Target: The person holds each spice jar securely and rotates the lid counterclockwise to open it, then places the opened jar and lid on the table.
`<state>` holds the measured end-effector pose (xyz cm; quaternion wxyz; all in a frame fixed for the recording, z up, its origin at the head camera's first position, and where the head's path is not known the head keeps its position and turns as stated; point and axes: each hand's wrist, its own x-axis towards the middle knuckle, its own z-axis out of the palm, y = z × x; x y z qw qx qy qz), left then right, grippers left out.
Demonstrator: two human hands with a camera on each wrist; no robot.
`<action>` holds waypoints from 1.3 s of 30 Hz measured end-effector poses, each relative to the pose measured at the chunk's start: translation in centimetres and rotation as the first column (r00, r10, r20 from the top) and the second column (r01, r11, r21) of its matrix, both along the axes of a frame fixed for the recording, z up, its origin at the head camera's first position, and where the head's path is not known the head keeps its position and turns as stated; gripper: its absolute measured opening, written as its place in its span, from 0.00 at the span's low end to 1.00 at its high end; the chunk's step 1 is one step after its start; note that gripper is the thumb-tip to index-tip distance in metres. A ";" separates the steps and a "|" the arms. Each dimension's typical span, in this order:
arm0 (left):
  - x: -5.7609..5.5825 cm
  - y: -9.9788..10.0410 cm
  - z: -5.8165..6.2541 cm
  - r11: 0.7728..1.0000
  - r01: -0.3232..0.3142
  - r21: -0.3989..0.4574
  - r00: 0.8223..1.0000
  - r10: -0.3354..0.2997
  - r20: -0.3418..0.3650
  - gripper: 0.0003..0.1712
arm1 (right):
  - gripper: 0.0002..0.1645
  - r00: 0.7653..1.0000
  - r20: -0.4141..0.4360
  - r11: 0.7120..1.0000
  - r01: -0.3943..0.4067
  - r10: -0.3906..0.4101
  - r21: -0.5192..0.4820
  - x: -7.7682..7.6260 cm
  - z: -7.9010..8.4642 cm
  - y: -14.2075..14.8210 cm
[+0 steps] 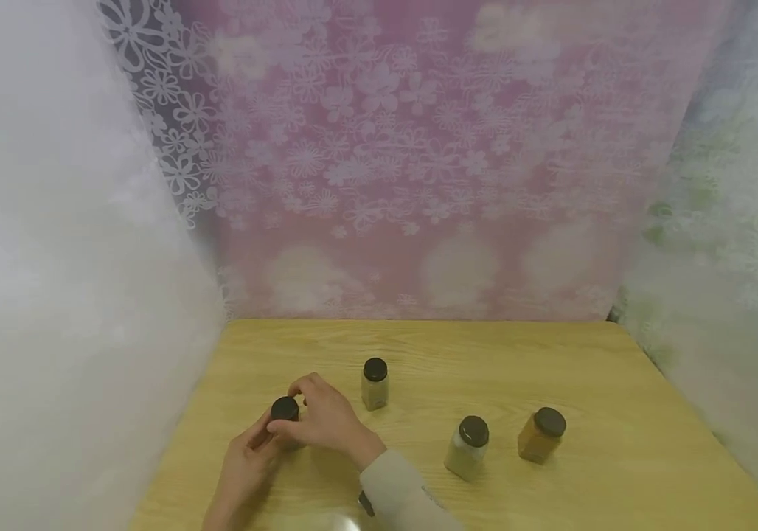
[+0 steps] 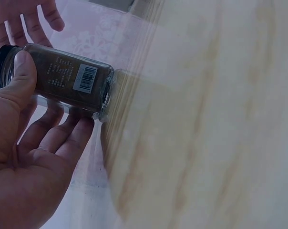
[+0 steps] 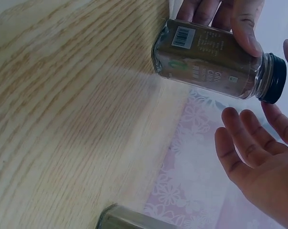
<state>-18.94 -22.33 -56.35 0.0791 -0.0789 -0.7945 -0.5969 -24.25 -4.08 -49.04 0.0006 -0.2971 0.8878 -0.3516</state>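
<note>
My pale right sleeve (image 1: 408, 494) lies nearest, coming in from the bottom edge, with a small dark thing (image 1: 366, 504) beside it that I can't make out. My left hand (image 1: 249, 461) grips a square-sided glass jar (image 2: 63, 78) of brown contents, thumb on one face and fingers on the other. My right hand (image 1: 329, 420) has its thumb and forefinger curved about the jar's black cap (image 1: 284, 408), the other fingers loose; how hard they press, I can't tell. The jar is at the left part of the wooden table (image 1: 591, 361); whether its base touches the wood, I can't tell either. From above, my own right hand hides part of it.

To the right of my forearm stands a jar of pale contents (image 1: 464, 453), and near it, farther right, an orange-brown jar (image 1: 537, 441). Just beyond my right hand stands a greenish jar (image 1: 375, 391), apart from the others. All three are black-capped. White hangings flank me, left (image 1: 74, 221) and right (image 1: 737, 243), and a pink flowered sheet (image 1: 405, 169) closes off the far edge.
</note>
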 end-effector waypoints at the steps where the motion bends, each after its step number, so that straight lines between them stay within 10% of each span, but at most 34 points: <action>1: 0.1 -0.1 -0.1 1.000 -0.003 -0.014 1.000 0.003 -0.013 0.35 | 0.34 1.000 -0.004 1.000 0.000 0.000 0.006 0.0 0.0 -0.1; 11: -0.2 -0.2 -0.3 1.000 -0.009 0.022 0.992 0.006 0.126 0.39 | 0.26 0.999 -0.005 0.999 -0.048 0.048 0.001 0.1 0.3 -0.1; 39: 0.2 0.3 0.4 0.999 -0.030 0.019 0.988 0.027 0.151 0.39 | 0.33 0.999 -0.045 0.992 0.010 -0.004 0.126 0.5 0.7 0.0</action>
